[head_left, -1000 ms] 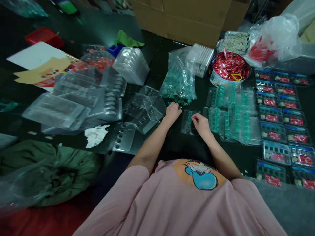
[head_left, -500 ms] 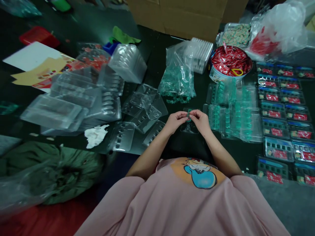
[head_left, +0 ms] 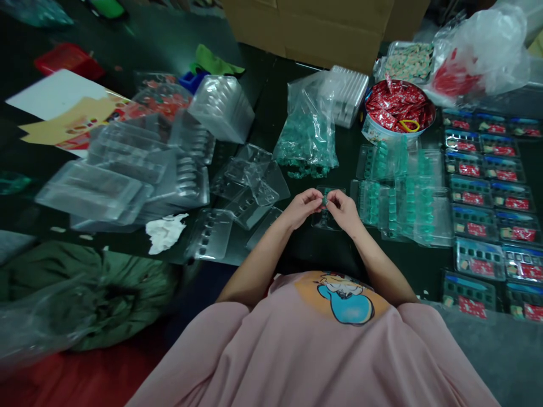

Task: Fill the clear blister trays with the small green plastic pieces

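Observation:
My left hand [head_left: 304, 208] and my right hand [head_left: 343, 210] meet over a clear plastic tray [head_left: 328, 222] on the dark table. Between their fingertips they pinch a small green piece [head_left: 324, 200], partly hidden by the fingers. Beyond the hands lies a clear bag of green pieces [head_left: 303, 135], some spilling from its near end. Just to the right are clear trays holding green pieces [head_left: 409, 198]. Loose clear trays [head_left: 250, 178] lie to the left of my left hand.
Stacked clear trays [head_left: 127, 169] and a crumpled white tissue [head_left: 165, 233] sit at left. A round tin of red packets [head_left: 399, 104] stands back right, near rows of filled trays [head_left: 475, 226]. A cardboard box [head_left: 309, 28] stands behind.
The fingertips have shifted slightly around the small green piece, and both hands stay over the same tray. The whole view has moved very slightly.

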Demonstrator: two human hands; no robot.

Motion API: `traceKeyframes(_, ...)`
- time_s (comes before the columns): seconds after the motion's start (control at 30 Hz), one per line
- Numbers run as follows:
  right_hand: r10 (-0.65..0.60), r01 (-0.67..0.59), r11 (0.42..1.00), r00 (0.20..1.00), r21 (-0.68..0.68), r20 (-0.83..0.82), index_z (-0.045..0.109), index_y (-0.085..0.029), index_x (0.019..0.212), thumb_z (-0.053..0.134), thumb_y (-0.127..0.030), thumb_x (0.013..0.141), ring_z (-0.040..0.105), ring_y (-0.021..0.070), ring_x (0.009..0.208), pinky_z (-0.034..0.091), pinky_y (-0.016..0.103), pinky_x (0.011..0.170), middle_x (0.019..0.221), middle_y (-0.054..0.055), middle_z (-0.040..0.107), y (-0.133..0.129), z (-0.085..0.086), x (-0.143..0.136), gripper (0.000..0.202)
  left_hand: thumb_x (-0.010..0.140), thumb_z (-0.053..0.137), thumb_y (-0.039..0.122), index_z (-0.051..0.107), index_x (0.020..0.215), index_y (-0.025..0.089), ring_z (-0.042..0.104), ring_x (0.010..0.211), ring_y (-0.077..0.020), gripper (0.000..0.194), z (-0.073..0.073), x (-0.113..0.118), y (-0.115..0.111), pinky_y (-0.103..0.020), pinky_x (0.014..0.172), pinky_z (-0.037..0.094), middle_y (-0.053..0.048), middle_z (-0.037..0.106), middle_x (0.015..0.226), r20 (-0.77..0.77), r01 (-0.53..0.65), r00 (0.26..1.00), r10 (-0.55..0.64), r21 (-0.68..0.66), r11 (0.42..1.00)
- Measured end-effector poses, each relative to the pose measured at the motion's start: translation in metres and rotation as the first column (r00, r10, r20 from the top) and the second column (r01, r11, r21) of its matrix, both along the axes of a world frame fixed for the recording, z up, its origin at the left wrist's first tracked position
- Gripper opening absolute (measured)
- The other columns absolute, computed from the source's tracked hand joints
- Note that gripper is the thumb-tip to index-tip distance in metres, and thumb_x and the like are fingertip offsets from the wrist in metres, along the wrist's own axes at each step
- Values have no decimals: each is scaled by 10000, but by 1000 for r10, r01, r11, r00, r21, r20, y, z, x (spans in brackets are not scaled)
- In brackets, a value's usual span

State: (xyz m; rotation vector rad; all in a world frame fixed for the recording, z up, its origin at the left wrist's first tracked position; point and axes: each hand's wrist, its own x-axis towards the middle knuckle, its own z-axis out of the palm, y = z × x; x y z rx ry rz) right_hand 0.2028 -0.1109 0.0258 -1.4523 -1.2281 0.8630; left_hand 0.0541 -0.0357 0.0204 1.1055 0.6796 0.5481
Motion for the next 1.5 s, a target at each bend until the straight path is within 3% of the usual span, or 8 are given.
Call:
traceKeyframes(0.33, -83, 84, 996, 996, -20, 13, 515, -207, 760, 538, -295, 807, 448, 111, 608, 363, 259, 608, 690, -40, 505, -2, -3, 0, 103, 726, 783, 420, 583, 728, 148, 472, 727, -99, 338, -2, 4, 3, -230, 703, 386, 16, 530, 768, -2, -54, 998, 56, 214, 975)
traceKeyframes(0.5, -141, 137, 988, 989, -73, -40, 542, -205, 761, 562, -316, 805, 460, 111, 600, 368, 260, 613, 674, -43, 524, -3, -10, 1, 121, 675, 816, 431, 548, 718, 151, 457, 679, -75, 390, -2, 7, -3, -209, 659, 389, 4, 563, 835, 99, -170, 980, 170, -10, 985)
traceKeyframes(0.63, -124, 112, 992, 950, -56, -288, 529, -206, 776, 597, -338, 793, 550, 119, 705, 410, 257, 667, 803, -14, 605, -4, -18, -2, 149, 626, 855, 390, 515, 728, 157, 448, 616, -44, 425, -7, 11, -10, -162, 584, 374, 26, 549, 783, 147, -187, 963, 225, -237, 953)
traceKeyframes(0.97, -116, 52, 991, 776, -120, -620, 528, -230, 856, 738, -342, 696, 526, 86, 638, 333, 211, 549, 693, -65, 536, -5, -9, -7, 286, 648, 841, 310, 544, 751, 161, 476, 573, -35, 348, -9, 19, -16, -136, 542, 379, 58, 515, 673, 88, -271, 950, 300, -243, 931)
traceKeyframes(1.1, -165, 37, 976, 767, -214, -620, 524, -224, 817, 762, -347, 642, 500, 83, 598, 292, 211, 521, 654, -73, 526, -4, -15, -7, 320, 622, 852, 228, 576, 814, 170, 474, 545, -31, 342, -10, 16, -16, -138, 529, 378, 63, 528, 658, 115, -250, 942, 316, -387, 887)
traceKeyframes(1.3, -155, 94, 985, 847, -144, -509, 529, -210, 748, 764, -322, 632, 475, 81, 600, 363, 233, 607, 658, -64, 546, -4, -16, 2, 285, 642, 832, 155, 603, 828, 177, 499, 541, -50, 296, -5, 8, -13, -160, 515, 382, 52, 542, 643, 170, -64, 969, 179, -526, 848)
traceKeyframes(1.4, -144, 89, 986, 873, -138, -466, 540, -210, 757, 754, -327, 647, 479, 85, 606, 378, 242, 626, 673, -60, 549, -3, -14, 9, 268, 666, 823, 181, 615, 845, 179, 562, 616, -66, 275, -2, 6, -9, -181, 593, 443, 38, 585, 699, 156, -66, 974, 162, -488, 870)
traceKeyframes(1.5, -123, 68, 986, 909, -150, -398, 548, -213, 780, 729, -348, 679, 494, 96, 619, 394, 252, 642, 695, -54, 560, -5, -17, 11, 247, 648, 826, 202, 650, 844, 168, 573, 662, -67, 265, -3, 6, -7, -193, 656, 459, 31, 612, 747, 87, -156, 978, 190, -301, 941)
